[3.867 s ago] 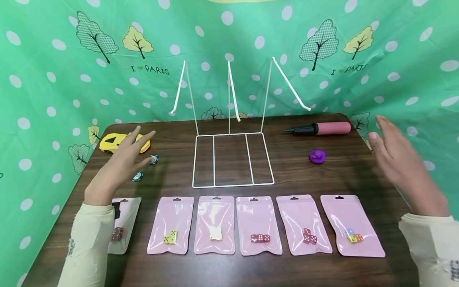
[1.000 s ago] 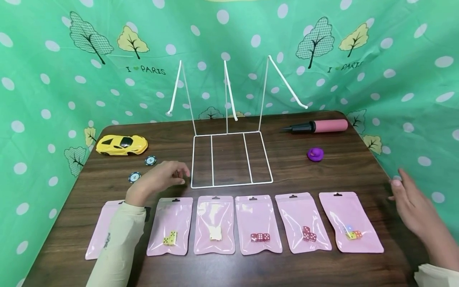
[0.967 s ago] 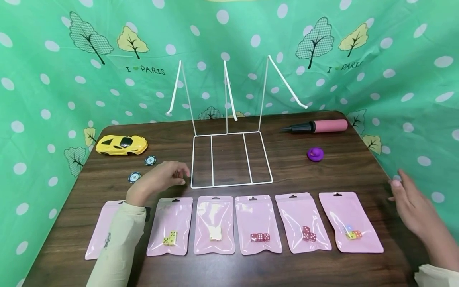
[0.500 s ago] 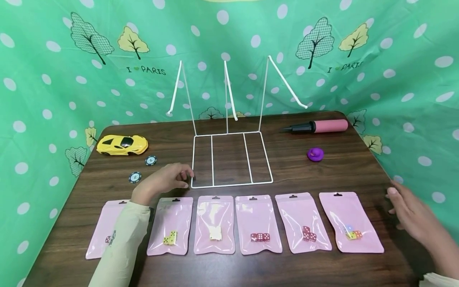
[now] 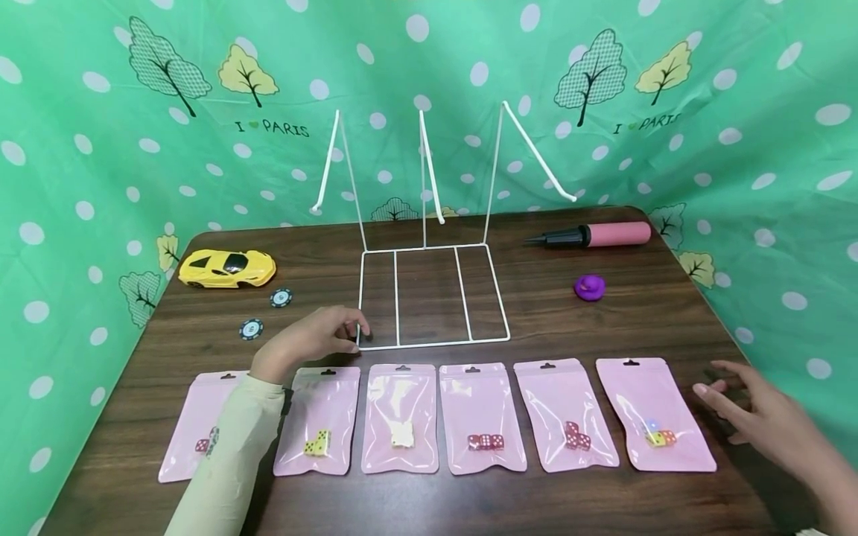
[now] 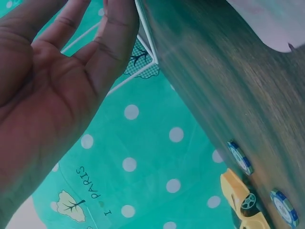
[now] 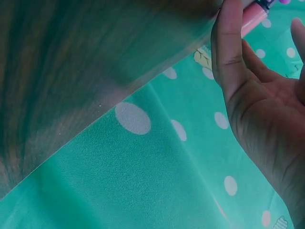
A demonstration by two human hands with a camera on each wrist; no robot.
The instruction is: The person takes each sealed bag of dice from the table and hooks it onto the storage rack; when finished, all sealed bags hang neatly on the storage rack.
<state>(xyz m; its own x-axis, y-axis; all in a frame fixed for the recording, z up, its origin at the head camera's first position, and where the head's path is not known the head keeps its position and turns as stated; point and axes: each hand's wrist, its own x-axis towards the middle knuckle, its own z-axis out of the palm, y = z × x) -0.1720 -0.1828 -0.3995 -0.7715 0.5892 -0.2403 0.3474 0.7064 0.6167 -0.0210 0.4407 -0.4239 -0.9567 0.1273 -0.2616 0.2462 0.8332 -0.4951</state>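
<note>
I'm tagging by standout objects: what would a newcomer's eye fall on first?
The white wire rack, its three hooks bare, stands toward the back middle of the table. Six pink pouches of dice lie in a row before it. A yellow toy sports car sits back left.

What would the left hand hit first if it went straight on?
Probably the white wire rack: in the head view the left hand points across its base from the left side. Whether they already touch is unclear.
</note>
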